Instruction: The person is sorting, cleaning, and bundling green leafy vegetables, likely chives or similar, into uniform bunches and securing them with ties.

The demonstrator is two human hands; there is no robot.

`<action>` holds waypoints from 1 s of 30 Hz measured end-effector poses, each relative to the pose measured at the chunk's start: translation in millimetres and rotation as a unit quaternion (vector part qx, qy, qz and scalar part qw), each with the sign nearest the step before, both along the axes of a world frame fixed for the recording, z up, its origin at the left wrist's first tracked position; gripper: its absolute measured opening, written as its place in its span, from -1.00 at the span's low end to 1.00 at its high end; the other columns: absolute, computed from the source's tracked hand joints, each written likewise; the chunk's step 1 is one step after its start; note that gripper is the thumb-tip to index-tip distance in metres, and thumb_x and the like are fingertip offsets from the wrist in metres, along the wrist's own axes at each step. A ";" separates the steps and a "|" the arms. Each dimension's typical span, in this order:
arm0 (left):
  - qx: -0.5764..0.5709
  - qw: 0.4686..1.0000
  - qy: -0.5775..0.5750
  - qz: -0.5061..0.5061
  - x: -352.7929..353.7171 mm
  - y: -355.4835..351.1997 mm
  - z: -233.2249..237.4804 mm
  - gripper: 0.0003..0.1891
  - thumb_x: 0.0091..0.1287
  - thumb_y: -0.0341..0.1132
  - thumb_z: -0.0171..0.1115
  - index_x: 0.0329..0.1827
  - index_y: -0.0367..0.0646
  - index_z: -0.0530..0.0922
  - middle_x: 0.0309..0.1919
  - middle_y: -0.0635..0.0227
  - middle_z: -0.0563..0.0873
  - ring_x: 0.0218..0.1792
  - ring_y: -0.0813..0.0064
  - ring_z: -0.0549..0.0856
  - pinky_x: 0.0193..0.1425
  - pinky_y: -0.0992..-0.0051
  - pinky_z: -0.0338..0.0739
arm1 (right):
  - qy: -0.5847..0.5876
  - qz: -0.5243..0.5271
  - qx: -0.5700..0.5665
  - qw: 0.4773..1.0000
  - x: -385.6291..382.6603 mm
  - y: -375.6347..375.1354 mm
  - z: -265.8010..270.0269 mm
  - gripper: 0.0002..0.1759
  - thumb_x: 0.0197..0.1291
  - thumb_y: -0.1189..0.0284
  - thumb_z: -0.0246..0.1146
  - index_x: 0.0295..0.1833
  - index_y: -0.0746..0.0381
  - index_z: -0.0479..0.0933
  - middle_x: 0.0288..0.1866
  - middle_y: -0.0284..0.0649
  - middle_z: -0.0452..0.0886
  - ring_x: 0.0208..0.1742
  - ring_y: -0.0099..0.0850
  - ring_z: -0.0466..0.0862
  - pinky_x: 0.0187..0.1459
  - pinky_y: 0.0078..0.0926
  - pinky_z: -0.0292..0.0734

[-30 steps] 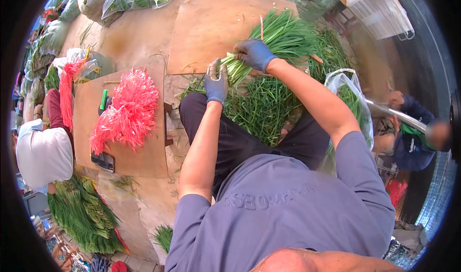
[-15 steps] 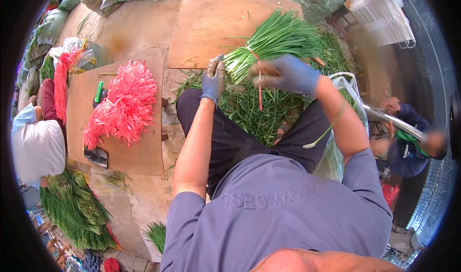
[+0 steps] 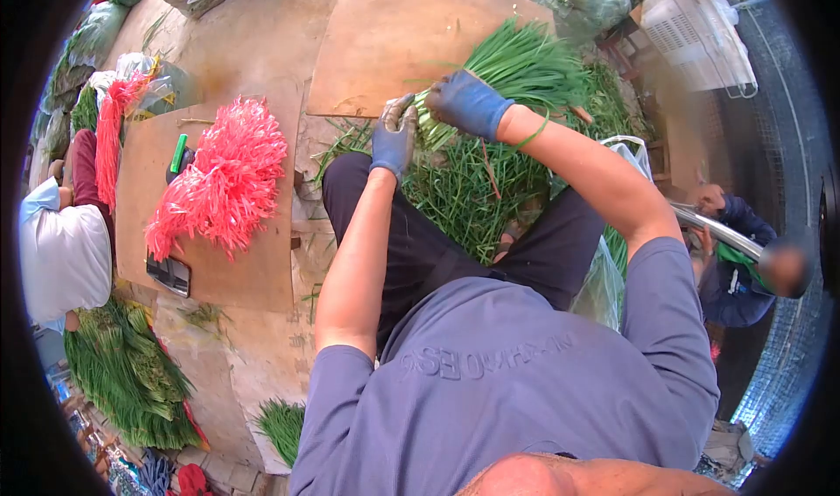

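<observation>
A bunch of garlic chives (image 3: 525, 63) lies across the wooden board's near edge, its pale cut ends toward the left and its green leaves fanning to the upper right. My right hand (image 3: 468, 104), in a blue glove, is closed over the stalks near those ends and hides the tie around them. A strand of red tie (image 3: 490, 171) hangs below the bunch. My left hand (image 3: 394, 136), gloved with a dirty palm, stands at the cut ends with its fingers pointing up and nothing gripped in it.
Loose green trimmings (image 3: 455, 199) lie between my knees. A board at left bears pink-red tie strips (image 3: 223, 181), a phone (image 3: 168, 275) and a green-topped item (image 3: 178, 155). Bundled greens (image 3: 127, 378) lie lower left. Another person (image 3: 68, 251) sits left, one (image 3: 739, 264) right.
My right hand has moved left and up from beside the red tie onto the stalks near the cut ends. A loose stalk that hung from my right forearm no longer shows there.
</observation>
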State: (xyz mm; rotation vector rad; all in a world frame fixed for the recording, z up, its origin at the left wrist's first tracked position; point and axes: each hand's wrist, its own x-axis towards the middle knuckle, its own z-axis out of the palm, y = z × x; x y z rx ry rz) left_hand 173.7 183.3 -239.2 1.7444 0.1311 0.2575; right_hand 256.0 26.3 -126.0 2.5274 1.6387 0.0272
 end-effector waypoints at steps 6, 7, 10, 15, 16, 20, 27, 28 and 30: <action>-0.080 0.997 0.016 -0.004 6.2 3.5 -6.0 -0.64 0.50 -0.25 0.15 0.26 -0.23 0.60 0.15 0.20 0.69 0.22 0.36 0.64 0.35 0.41 0.45 | 0.174 -0.115 0.260 0.943 -1.7 -30.5 -4.6 -0.72 0.36 0.23 0.24 -0.14 0.26 0.53 -0.24 -0.05 0.62 -0.18 -0.08 0.65 -0.10 -0.20 0.53; -0.092 0.995 0.022 -0.008 6.4 4.9 -4.3 -0.63 0.50 -0.24 0.17 0.26 -0.24 0.60 0.17 0.19 0.69 0.19 0.43 0.65 0.32 0.44 0.48 | 0.245 -0.172 0.285 0.911 -5.4 -34.2 -6.3 -0.74 0.41 0.27 0.23 -0.11 0.28 0.52 -0.25 -0.06 0.61 -0.22 -0.16 0.63 -0.11 -0.33 0.53; -0.112 0.993 0.043 -0.017 9.2 8.5 4.0 -0.64 0.50 -0.23 0.18 0.24 -0.24 0.62 0.13 0.19 0.72 0.12 0.46 0.69 0.26 0.47 0.51 | 0.375 -0.229 0.328 0.836 -7.7 -39.4 -23.7 -0.76 0.41 0.32 0.25 -0.06 0.29 0.50 -0.25 -0.05 0.60 -0.24 -0.19 0.62 -0.11 -0.37 0.53; 0.036 0.992 0.113 -0.030 26.5 35.2 18.4 -0.54 0.45 -0.02 0.21 0.18 -0.22 0.67 0.00 0.11 0.79 0.09 0.39 0.73 0.20 0.42 0.54 | 0.229 -0.175 0.302 0.909 -33.3 -20.5 0.5 -0.71 0.38 0.22 0.22 -0.07 0.25 0.46 -0.26 0.07 0.64 -0.21 0.14 0.64 -0.21 -0.07 0.54; 0.087 0.983 0.138 -0.082 26.3 34.9 29.4 -0.50 0.44 0.04 0.19 0.18 -0.20 0.67 0.02 0.07 0.77 0.11 0.33 0.72 0.22 0.38 0.54 | 0.240 -0.181 0.321 0.898 -37.7 -20.8 -1.7 -0.72 0.39 0.23 0.22 -0.07 0.24 0.46 -0.30 0.04 0.63 -0.26 0.06 0.64 -0.23 -0.12 0.53; 0.290 0.915 0.182 -0.212 21.7 28.8 45.3 -0.37 0.43 0.20 0.13 0.31 -0.14 0.57 0.15 -0.01 0.70 0.21 0.13 0.66 0.33 0.28 0.47 | 0.265 -0.267 0.362 0.853 -38.7 -20.4 -8.0 -0.75 0.42 0.27 0.25 -0.07 0.25 0.48 -0.40 -0.16 0.59 -0.38 -0.32 0.60 -0.28 -0.33 0.51; 0.367 0.821 0.249 -0.359 29.0 31.3 86.2 -0.14 0.41 0.35 0.01 0.53 -0.18 0.30 0.35 -0.09 0.53 0.39 0.06 0.50 0.48 0.28 0.33 | 0.423 -0.346 0.389 0.742 -19.8 -3.6 -14.6 -0.60 0.37 0.15 0.29 -0.18 0.34 0.57 -0.36 -0.09 0.68 -0.35 -0.29 0.67 -0.24 -0.31 0.55; 0.333 0.835 0.255 -0.357 26.4 28.0 100.2 -0.13 0.41 0.35 0.01 0.54 -0.18 0.29 0.37 -0.08 0.52 0.40 0.08 0.49 0.48 0.29 0.32 | 0.446 -0.339 0.409 0.720 -14.3 -7.1 -19.4 -0.60 0.37 0.15 0.30 -0.19 0.34 0.57 -0.37 -0.12 0.67 -0.39 -0.33 0.65 -0.26 -0.33 0.54; 0.259 0.857 0.273 -0.352 16.5 24.6 121.4 -0.12 0.41 0.35 0.02 0.56 -0.18 0.27 0.40 -0.06 0.49 0.42 0.12 0.47 0.49 0.31 0.30 | 0.496 -0.322 0.444 0.673 -8.4 -9.3 -30.9 -0.59 0.38 0.15 0.30 -0.19 0.34 0.56 -0.39 -0.16 0.66 -0.45 -0.41 0.61 -0.32 -0.37 0.53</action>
